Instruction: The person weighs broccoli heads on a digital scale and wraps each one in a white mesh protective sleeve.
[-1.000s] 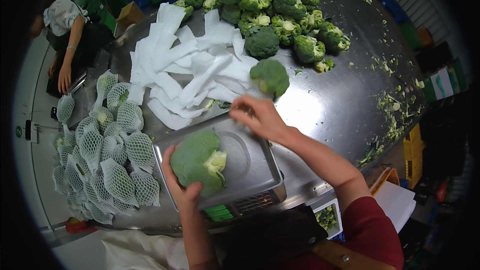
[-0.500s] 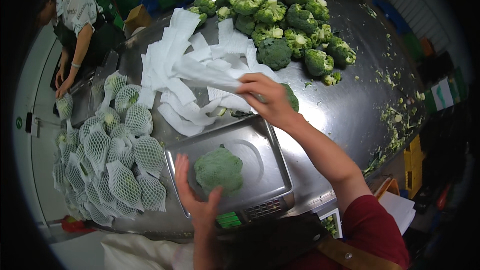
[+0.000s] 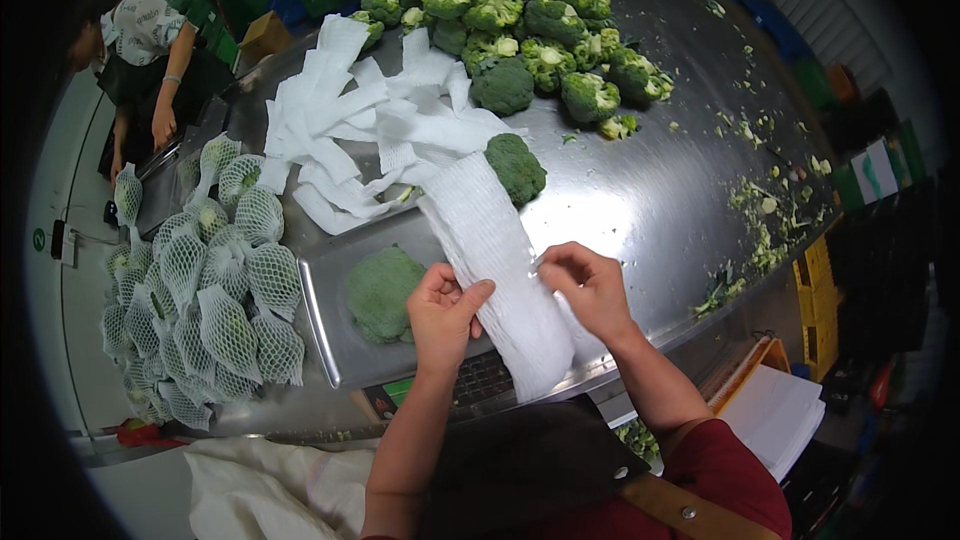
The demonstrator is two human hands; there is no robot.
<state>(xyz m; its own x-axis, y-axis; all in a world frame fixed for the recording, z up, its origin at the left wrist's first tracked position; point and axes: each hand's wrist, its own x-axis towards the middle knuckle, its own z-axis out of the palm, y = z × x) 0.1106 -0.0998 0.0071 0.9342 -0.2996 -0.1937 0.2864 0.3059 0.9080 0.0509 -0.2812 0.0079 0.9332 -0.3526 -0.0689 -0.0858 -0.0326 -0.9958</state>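
A flattened white foam net sleeve [image 3: 492,270] stretches between my hands, above the right part of the steel scale pan [image 3: 322,325]. My left hand [image 3: 446,318] pinches its left edge between thumb and fingers. At its opposite edge, the fingertips of my right hand [image 3: 592,290] are closed on it. A broccoli head [image 3: 380,295] rests crown up in the pan, just left of my left hand. Behind the sleeve's far end sits another broccoli head [image 3: 517,168]. The sleeve covers part of the pan and the scale's keypad [image 3: 482,376].
Loose foam net sleeves [image 3: 335,125] lie beyond the pan, with piled broccoli [image 3: 545,25] farther back. Netted broccoli heads [image 3: 205,290] crowd the left side. Trimmings [image 3: 765,205] litter the steel table's [image 3: 660,210] right side. At the far left, a person [image 3: 150,50] works.
My right hand has drawn a foam net sleeve from the pile toward me. My left hand has left the broccoli's side and taken the sleeve's other edge. The view has shifted somewhat.
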